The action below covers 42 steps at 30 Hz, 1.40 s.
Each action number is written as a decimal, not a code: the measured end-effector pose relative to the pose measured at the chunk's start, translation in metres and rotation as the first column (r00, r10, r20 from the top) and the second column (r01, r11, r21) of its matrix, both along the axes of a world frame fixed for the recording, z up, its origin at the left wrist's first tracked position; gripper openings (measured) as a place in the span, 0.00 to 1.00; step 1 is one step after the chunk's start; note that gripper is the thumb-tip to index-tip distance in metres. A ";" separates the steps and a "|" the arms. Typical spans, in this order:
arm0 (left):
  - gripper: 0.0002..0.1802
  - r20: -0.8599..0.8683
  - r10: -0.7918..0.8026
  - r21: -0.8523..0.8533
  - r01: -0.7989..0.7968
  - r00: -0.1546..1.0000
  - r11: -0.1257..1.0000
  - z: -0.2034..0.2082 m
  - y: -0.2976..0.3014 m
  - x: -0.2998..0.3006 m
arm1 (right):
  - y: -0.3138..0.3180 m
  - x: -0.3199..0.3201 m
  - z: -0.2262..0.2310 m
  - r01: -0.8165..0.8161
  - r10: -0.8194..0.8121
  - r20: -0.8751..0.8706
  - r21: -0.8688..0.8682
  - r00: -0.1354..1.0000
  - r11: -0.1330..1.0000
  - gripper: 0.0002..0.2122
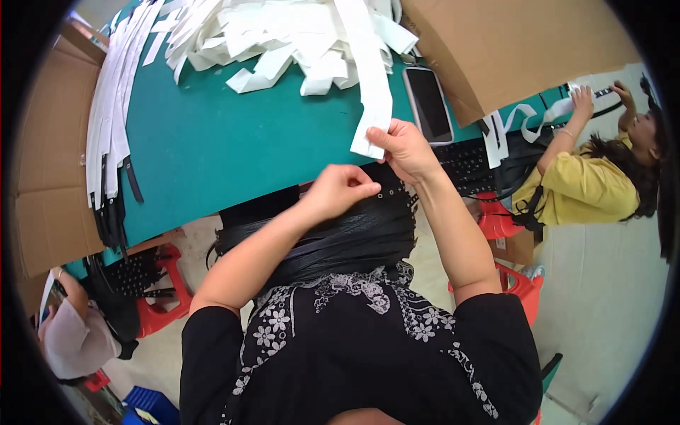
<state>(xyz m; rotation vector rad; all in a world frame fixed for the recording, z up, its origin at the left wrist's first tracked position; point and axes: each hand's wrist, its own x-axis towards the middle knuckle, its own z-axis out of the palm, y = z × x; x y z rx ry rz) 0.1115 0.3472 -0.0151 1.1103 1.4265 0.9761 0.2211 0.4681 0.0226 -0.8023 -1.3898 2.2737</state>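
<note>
My right hand [402, 150] is just on my side of the phone [428, 106], a little to its left, with thumb and fingers closed on the end of a white strip [374, 106]. That strip passes left of the phone and runs up over a heap of loose white strips [262, 35], which lies left of the phone and farther from me on the green surface [184, 127].

My left hand [336, 191] is nearer me than the phone and to its left, above my lap, fingers curled in and thumb close to the forefinger; I cannot tell whether anything is pinched there. Beneath it, black straps [319, 244] lie across my lap, some showing metal eyelets.

Well left of the phone, along the surface's far side edge, I have a row of long white strips [113, 106] with black ends below. A cardboard box [524, 49] stands right of the phone, and beyond it a co-worker in yellow [588, 180] handles a strap.
</note>
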 end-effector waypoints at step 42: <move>0.07 0.216 0.342 -0.033 -0.344 0.914 0.939 0.064 -0.116 -0.056 | -0.009 -0.037 -0.015 0.178 -0.238 -0.053 -0.511 0.970 0.841 0.10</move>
